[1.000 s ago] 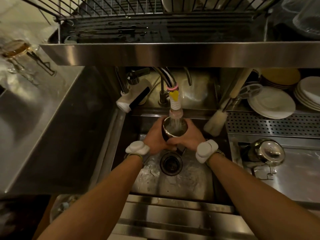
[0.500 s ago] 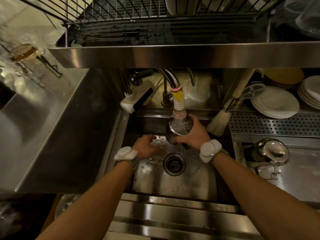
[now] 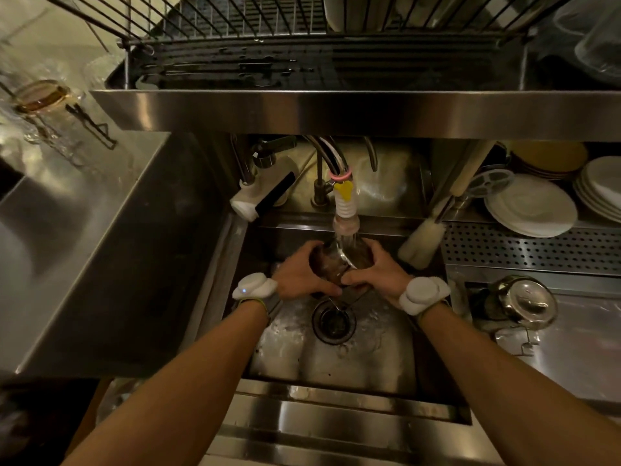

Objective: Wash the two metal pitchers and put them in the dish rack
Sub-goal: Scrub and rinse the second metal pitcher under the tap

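Note:
A small metal pitcher is held tilted under the running tap, over the sink. My left hand grips its left side, fingers curled round the body. My right hand grips the right side, thumb across the front. Water runs onto the pitcher's rim. A second metal pitcher lies on the counter to the right of the sink. The wire dish rack sits overhead on a steel shelf.
The drain lies right below the hands. A bottle brush leans at the sink's back right corner. White plates are stacked at the right. A white soap dispenser sits behind the sink at the left. Glassware stands far left.
My left hand has come back up from the sink floor and grips the pitcher again. The pitcher now sits tilted between both hands under the stream.

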`<state>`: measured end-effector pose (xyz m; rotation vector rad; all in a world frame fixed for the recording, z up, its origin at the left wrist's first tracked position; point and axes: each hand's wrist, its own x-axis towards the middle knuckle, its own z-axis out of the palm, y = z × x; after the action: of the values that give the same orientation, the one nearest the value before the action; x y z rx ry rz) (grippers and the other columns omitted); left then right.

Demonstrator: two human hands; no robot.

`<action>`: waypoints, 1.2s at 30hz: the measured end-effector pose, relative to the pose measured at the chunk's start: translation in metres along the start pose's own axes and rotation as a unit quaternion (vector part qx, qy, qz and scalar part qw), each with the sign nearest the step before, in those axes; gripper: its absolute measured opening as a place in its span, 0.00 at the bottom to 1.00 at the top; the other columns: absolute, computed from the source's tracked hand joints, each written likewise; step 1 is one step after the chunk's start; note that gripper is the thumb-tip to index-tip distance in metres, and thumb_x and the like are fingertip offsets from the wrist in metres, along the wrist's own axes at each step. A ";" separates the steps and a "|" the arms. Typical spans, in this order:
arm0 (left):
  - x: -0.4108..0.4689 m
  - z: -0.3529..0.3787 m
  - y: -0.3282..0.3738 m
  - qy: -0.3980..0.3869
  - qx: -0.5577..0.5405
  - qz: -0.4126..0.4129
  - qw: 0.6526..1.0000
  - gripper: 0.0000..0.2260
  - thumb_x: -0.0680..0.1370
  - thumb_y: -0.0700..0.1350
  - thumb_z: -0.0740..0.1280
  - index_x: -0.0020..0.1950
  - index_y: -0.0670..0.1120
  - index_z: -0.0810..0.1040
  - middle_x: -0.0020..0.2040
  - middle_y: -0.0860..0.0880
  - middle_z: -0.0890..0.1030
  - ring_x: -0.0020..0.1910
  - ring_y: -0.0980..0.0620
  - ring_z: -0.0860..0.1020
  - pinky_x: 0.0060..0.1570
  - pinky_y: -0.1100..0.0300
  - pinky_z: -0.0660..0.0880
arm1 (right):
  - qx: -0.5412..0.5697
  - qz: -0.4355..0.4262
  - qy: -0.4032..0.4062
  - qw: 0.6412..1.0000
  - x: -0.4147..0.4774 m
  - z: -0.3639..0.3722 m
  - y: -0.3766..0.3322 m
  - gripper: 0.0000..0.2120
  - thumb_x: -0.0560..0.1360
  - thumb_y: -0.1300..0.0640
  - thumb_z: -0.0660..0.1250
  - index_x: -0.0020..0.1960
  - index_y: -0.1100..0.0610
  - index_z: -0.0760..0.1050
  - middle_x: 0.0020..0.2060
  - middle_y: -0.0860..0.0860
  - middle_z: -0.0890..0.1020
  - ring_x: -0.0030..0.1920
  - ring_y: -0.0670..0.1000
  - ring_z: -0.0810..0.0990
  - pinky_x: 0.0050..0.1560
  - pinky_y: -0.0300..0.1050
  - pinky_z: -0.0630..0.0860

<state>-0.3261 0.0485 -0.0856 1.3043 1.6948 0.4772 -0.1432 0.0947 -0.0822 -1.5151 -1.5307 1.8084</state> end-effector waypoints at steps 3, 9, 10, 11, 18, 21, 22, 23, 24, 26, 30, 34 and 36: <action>-0.004 0.006 0.004 0.064 0.178 0.053 0.981 0.46 0.56 0.57 0.80 0.70 0.54 0.64 0.65 0.49 0.71 0.63 0.48 0.71 0.63 0.50 0.70 | -0.039 0.010 -0.036 0.999 0.000 -0.007 0.001 0.47 0.60 0.59 0.81 0.72 0.54 0.60 0.62 0.52 0.75 0.59 0.54 0.77 0.52 0.49 0.79; -0.006 -0.004 0.006 0.088 0.258 0.046 0.961 0.56 0.58 0.59 0.79 0.77 0.56 0.47 0.74 0.46 0.58 0.72 0.43 0.59 0.69 0.41 0.60 | -0.084 -0.039 0.042 0.995 0.005 0.002 0.002 0.45 0.57 0.58 0.82 0.68 0.54 0.63 0.60 0.52 0.76 0.58 0.53 0.77 0.56 0.50 0.78; -0.006 -0.011 -0.001 0.088 0.240 0.014 0.967 0.58 0.58 0.58 0.79 0.77 0.57 0.43 0.75 0.46 0.55 0.74 0.42 0.57 0.69 0.38 0.60 | -0.078 -0.050 0.073 0.993 0.005 0.004 0.003 0.46 0.55 0.56 0.82 0.67 0.53 0.63 0.60 0.51 0.75 0.59 0.53 0.76 0.60 0.52 0.76; -0.006 -0.016 -0.010 0.089 0.226 -0.019 0.970 0.58 0.60 0.57 0.79 0.77 0.56 0.42 0.76 0.44 0.53 0.74 0.40 0.56 0.69 0.37 0.61 | -0.069 -0.059 0.094 0.991 0.006 0.005 0.005 0.46 0.55 0.55 0.83 0.67 0.53 0.63 0.59 0.49 0.75 0.59 0.52 0.75 0.61 0.52 0.75; -0.011 -0.026 -0.049 0.106 0.115 -0.100 0.983 0.42 0.68 0.49 0.76 0.76 0.47 0.58 0.69 0.40 0.69 0.68 0.42 0.71 0.65 0.58 0.67 | -0.035 -0.065 0.123 0.990 -0.001 -0.001 0.012 0.45 0.57 0.60 0.82 0.68 0.54 0.62 0.61 0.52 0.73 0.59 0.52 0.74 0.58 0.45 0.73; -0.010 -0.024 -0.046 0.101 0.113 -0.094 0.984 0.38 0.69 0.48 0.74 0.75 0.47 0.60 0.69 0.41 0.71 0.67 0.43 0.72 0.64 0.58 0.68 | -0.039 -0.061 0.073 0.995 -0.002 0.003 0.009 0.44 0.57 0.60 0.82 0.67 0.52 0.62 0.59 0.50 0.72 0.58 0.51 0.73 0.57 0.45 0.73; -0.010 -0.024 -0.045 0.101 0.107 -0.090 0.985 0.38 0.69 0.47 0.74 0.75 0.47 0.60 0.69 0.42 0.72 0.67 0.43 0.73 0.64 0.58 0.68 | -0.055 -0.058 0.046 0.996 -0.002 0.005 0.011 0.44 0.57 0.60 0.82 0.66 0.50 0.62 0.60 0.50 0.73 0.59 0.52 0.74 0.58 0.46 0.74; -0.010 -0.024 -0.042 0.103 0.097 -0.085 0.986 0.37 0.69 0.46 0.73 0.75 0.47 0.60 0.68 0.43 0.72 0.67 0.43 0.73 0.64 0.58 0.68 | -0.058 -0.052 0.041 0.996 -0.002 0.004 0.012 0.43 0.57 0.60 0.82 0.65 0.50 0.63 0.61 0.51 0.73 0.59 0.53 0.75 0.57 0.46 0.75; -0.010 -0.022 -0.039 0.105 0.086 -0.078 0.988 0.38 0.69 0.45 0.73 0.75 0.47 0.60 0.68 0.43 0.73 0.67 0.43 0.73 0.64 0.58 0.69 | -0.043 -0.044 0.051 0.997 -0.004 0.002 0.012 0.43 0.58 0.61 0.82 0.66 0.51 0.63 0.62 0.52 0.73 0.60 0.53 0.74 0.55 0.45 0.75; -0.011 -0.021 -0.033 0.107 0.062 -0.062 0.990 0.40 0.68 0.43 0.73 0.75 0.49 0.58 0.68 0.43 0.71 0.66 0.43 0.73 0.65 0.53 0.71 | -0.016 -0.037 0.090 0.995 -0.007 0.000 0.012 0.44 0.60 0.61 0.81 0.69 0.52 0.62 0.63 0.53 0.72 0.59 0.51 0.72 0.54 0.44 0.74; -0.011 -0.019 -0.019 0.073 0.036 -0.015 0.997 0.45 0.65 0.38 0.74 0.76 0.51 0.54 0.70 0.44 0.67 0.68 0.46 0.70 0.66 0.56 0.69 | -0.072 -0.079 0.067 0.992 -0.005 0.017 0.000 0.52 0.56 0.56 0.82 0.72 0.50 0.57 0.62 0.48 0.72 0.60 0.48 0.72 0.61 0.44 0.70; -0.012 -0.012 -0.012 0.038 0.092 0.003 0.995 0.45 0.67 0.42 0.76 0.77 0.50 0.54 0.72 0.43 0.64 0.71 0.44 0.67 0.68 0.56 0.67 | -0.146 -0.088 0.152 0.974 0.000 0.026 -0.010 0.54 0.48 0.43 0.79 0.70 0.51 0.62 0.62 0.52 0.75 0.63 0.55 0.73 0.63 0.54 0.73; -0.012 -0.012 -0.013 0.041 0.105 -0.006 0.994 0.42 0.68 0.43 0.75 0.77 0.49 0.55 0.73 0.42 0.65 0.71 0.44 0.67 0.68 0.55 0.67 | -0.212 -0.095 0.150 0.961 -0.002 0.026 -0.014 0.50 0.48 0.42 0.78 0.67 0.53 0.66 0.61 0.53 0.75 0.62 0.57 0.72 0.62 0.56 0.73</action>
<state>-0.3426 0.0361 -0.0842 1.4395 1.8604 0.3565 -0.1697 0.0856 -0.0727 -1.6618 -1.9057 1.1288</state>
